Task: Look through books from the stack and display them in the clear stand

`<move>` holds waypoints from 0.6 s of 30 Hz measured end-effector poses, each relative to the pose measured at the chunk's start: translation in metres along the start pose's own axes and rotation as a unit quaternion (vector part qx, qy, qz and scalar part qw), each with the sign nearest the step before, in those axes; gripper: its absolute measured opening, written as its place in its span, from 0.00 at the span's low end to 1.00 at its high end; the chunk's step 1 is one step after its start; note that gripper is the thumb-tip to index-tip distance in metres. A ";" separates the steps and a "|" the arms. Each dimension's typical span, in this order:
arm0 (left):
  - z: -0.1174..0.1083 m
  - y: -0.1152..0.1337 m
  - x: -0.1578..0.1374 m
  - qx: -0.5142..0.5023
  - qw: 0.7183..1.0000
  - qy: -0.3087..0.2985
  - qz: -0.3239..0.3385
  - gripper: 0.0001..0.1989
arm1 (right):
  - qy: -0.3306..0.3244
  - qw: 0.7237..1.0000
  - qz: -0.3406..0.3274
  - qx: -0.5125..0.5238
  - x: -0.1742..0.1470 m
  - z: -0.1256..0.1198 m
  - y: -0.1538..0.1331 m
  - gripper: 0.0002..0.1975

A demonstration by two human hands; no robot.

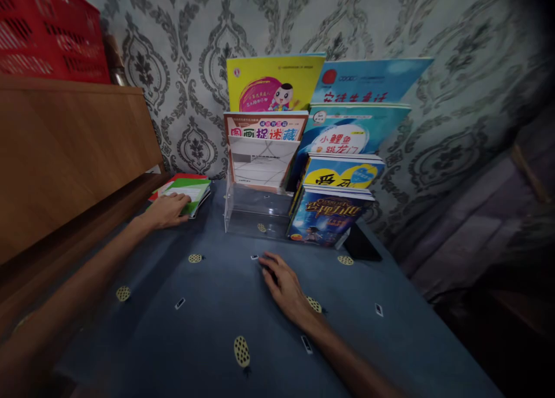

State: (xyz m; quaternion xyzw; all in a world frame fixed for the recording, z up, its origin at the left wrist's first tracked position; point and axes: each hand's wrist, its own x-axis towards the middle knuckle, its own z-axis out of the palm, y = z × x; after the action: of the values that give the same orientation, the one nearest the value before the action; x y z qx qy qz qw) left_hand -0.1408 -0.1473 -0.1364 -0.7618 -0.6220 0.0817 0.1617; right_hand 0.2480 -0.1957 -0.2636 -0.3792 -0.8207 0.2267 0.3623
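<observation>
My left hand [167,210] lies over a small stack of booklets at the left back of the table, its fingers stretched across the green and white cover of the top booklet [197,188]. The thumb is at the stack's near edge. A red cover shows behind the green one. My right hand [281,285] hovers at or just over the tablecloth, fingers loosely bent and apart, holding nothing. Beyond it stands a clear tiered book rack [247,213]. A pale booklet [262,161] leans in its left column, and a dark blue book [327,216] stands front right.
Taller picture books, one yellow [273,85] and one blue [368,80], rise at the rack's back. A dark flat object [364,244] lies right of the rack. A wooden cabinet [69,161] with a red basket [52,33] borders the left; patterned wallpaper is behind.
</observation>
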 end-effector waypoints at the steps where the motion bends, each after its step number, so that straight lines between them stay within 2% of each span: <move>1: 0.003 0.001 -0.003 -0.004 1.000 -0.008 0.000 0.29 | 0.001 1.000 -0.001 -0.001 0.000 0.000 0.000 0.17; 3: 0.012 0.002 -0.007 -0.004 0.999 -0.032 -0.013 0.39 | 0.007 1.000 0.000 -0.005 0.001 0.001 0.000 0.16; 5: 0.020 0.004 -0.008 -0.005 0.999 -0.037 -0.037 0.37 | 0.010 1.000 -0.001 -0.009 0.001 0.002 0.000 0.16; 8: 0.026 0.010 -0.012 -0.011 0.998 -0.002 -0.066 0.33 | 0.007 1.000 -0.009 -0.012 0.002 0.001 0.000 0.16; 12: 0.021 0.029 -0.030 0.008 0.997 0.013 -0.071 0.32 | -0.001 1.000 -0.013 -0.010 0.002 -0.001 -0.001 0.16; 18: 0.010 0.066 -0.073 0.007 0.997 -0.022 -0.074 0.33 | -0.005 1.000 -0.022 -0.005 0.003 -0.001 -0.003 0.16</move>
State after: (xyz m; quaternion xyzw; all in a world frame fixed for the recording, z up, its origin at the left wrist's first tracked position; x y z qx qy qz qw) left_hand -0.0988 -0.2289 -0.1745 -0.7107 -0.6793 0.0902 0.1591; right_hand 0.2457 -0.1951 -0.2601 -0.3618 -0.8320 0.2162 0.3607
